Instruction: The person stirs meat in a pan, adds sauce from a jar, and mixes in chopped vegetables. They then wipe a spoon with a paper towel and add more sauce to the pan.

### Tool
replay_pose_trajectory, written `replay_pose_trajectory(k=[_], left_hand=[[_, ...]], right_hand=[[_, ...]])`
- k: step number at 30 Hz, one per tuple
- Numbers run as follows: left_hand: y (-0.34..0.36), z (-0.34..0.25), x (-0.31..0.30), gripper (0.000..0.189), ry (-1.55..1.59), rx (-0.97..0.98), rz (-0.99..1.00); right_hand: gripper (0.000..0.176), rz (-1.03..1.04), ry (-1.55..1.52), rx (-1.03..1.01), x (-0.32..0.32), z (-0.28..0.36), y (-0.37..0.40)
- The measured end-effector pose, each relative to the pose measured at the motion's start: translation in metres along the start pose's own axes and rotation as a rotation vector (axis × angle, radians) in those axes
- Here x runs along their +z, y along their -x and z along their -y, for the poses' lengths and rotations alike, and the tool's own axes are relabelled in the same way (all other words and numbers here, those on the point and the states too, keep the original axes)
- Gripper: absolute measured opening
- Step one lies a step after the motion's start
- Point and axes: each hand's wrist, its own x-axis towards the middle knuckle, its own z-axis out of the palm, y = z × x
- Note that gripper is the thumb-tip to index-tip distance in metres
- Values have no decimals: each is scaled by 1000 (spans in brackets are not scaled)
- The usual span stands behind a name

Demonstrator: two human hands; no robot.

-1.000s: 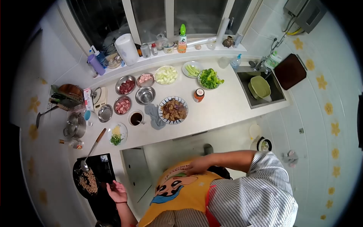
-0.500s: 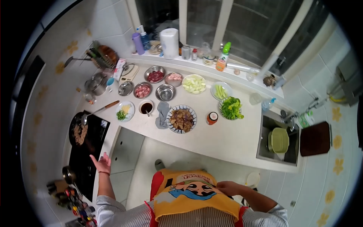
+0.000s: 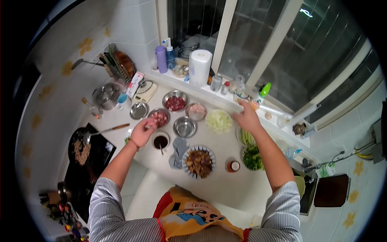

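My left hand [image 3: 142, 134] is over the counter between the metal bowl of diced meat [image 3: 168, 114] and the bowl of dark sauce [image 3: 154, 146], its fingers loosely bent and nothing visible in them. It hides most of the small plate with chopped greens [image 3: 127, 140]. My right hand [image 3: 246, 117] reaches toward the windowsill, thumb and forefinger apart, beside the plate of pale chopped vegetable [image 3: 219, 122]. Behind its fingers is an orange bottle with a green top [image 3: 265, 89]. My right forearm partly covers the plates of green stalks [image 3: 247, 137] and leafy greens [image 3: 253, 157].
A wok with cooked meat [image 3: 82, 152] and a ladle [image 3: 107, 130] sits on the stove at left. Near the middle are an empty metal bowl [image 3: 185, 127], a grey cloth [image 3: 178, 153], a plate of browned food [image 3: 199, 162] and a jar [image 3: 232, 166]. Paper towels [image 3: 200, 67] stand on the sill.
My left hand has moved from beside the stove up over the counter. My right hand has left the apron and stretched forward to the windowsill. The view has shifted closer to the counter.
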Motion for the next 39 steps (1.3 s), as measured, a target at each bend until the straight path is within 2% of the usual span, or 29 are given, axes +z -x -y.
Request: replay_pose_trajectory(k=[1, 2, 3, 5, 7, 9, 11, 12, 16, 18, 20, 22, 24, 25, 27, 29, 31, 32, 34, 35, 37, 39], left_hand=[[-40, -36, 12, 44, -31, 66, 19], [-78, -59, 17, 44, -202, 116, 23], [-114, -77, 20, 45, -374, 166, 26], [-174, -95, 31, 45, -452, 288, 51], [-220, -110, 40, 49, -435, 389, 121], [-266, -106, 47, 55, -559, 591, 107], [-303, -107, 55, 59, -590, 602, 113], [-318, -106, 60, 62, -628, 601, 117], [-377, -99, 82, 72, -784, 693, 118], [-396, -96, 84, 75, -809, 735, 131], [-407, -89, 84, 80, -864, 780, 113], [-413, -87, 84, 81, -840, 771, 134], [-414, -88, 86, 85, -813, 770, 132], [-415, -88, 89, 85, -814, 771, 142], [-413, -87, 95, 83, -748, 654, 166], [-413, -86, 96, 84, -722, 610, 190], [-414, -85, 98, 85, -698, 574, 214], [-415, -83, 100, 85, -694, 587, 205], [-417, -76, 104, 86, -689, 598, 200], [-419, -73, 106, 87, -695, 610, 175], [-418, -73, 107, 88, -703, 624, 151], [-418, -79, 105, 89, -730, 545, 184]], right_hand=[[62, -72, 50, -130, 8, 11, -49], [63, -140, 100, -257, 18, 19, -93], [63, -141, 107, -247, 29, 28, -132], [63, -257, 182, -455, 51, 47, -198], [60, -265, 198, -484, 79, 55, -245], [57, -282, 218, -507, 89, 67, -272], [49, -232, 295, -437, 98, 75, -283], [45, -332, 325, -515, 104, 73, -287], [44, -322, 391, -435, 121, 64, -288], [44, -322, 283, -495, 122, 62, -283], [42, -303, 284, -457, 115, 66, -274], [41, -281, 270, -422, 117, 64, -271], [33, -316, 494, -508, 119, 60, -270], [33, -316, 491, -498, 120, 61, -268], [27, -333, 456, -640, 121, 77, -261], [23, -328, 469, -647, 130, 74, -256], [20, -62, 432, -384, 136, 68, -246], [20, -64, 431, -380, 137, 68, -240], [19, -18, 236, -93, 144, 69, -224], [19, -17, 234, -87, 151, 69, -216], [16, -83, -71, -127, 165, 72, -202], [21, -86, -159, -83, 156, 93, -187]])
